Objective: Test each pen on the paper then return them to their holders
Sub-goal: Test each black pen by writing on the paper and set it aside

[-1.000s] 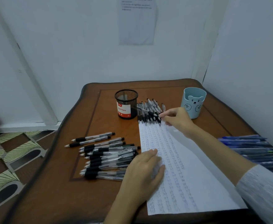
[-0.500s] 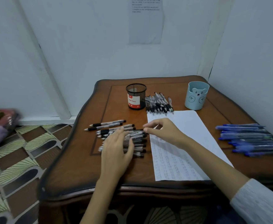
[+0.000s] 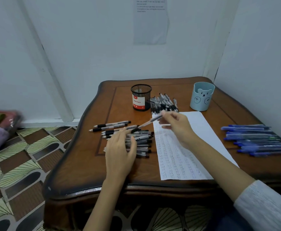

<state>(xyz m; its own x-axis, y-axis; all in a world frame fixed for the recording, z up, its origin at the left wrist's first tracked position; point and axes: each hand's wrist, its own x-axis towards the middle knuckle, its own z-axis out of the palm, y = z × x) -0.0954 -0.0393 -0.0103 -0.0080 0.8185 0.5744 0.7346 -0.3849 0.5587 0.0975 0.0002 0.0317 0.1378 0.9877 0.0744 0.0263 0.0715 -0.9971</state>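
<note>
Looking down from my head, the paper (image 3: pixel 201 127) lies lengthwise on the table (image 3: pixel 86 164), and I place everything else by it. Rows of small scribbles cover its left half; its right half is blank.

My right hand (image 3: pixel 178 129) hovers over the paper's far left corner and pinches one pen (image 3: pixel 149 122) between thumb and fingertips. The pen slants off the paper's left edge, with its dark grip end down near the heap of black pens (image 3: pixel 143 144). I cannot tell whether it touches the heap.

That heap sits just left of the paper. My left hand (image 3: pixel 121 150) rests flat on it, fingers straight and slightly spread, gripping nothing. My two hands are apart.

Just beyond the paper's far edge lies a row of black pens (image 3: pixel 164 104). The mesh holder (image 3: pixel 141 97), which has a red and white label, stands upright beyond the far left corner, beside that row. The blue bear cup (image 3: pixel 202 97) stands upright beyond the far right corner. To the right of the paper, well apart from it, the blue pens (image 3: pixel 256 139) lie side by side.
</note>
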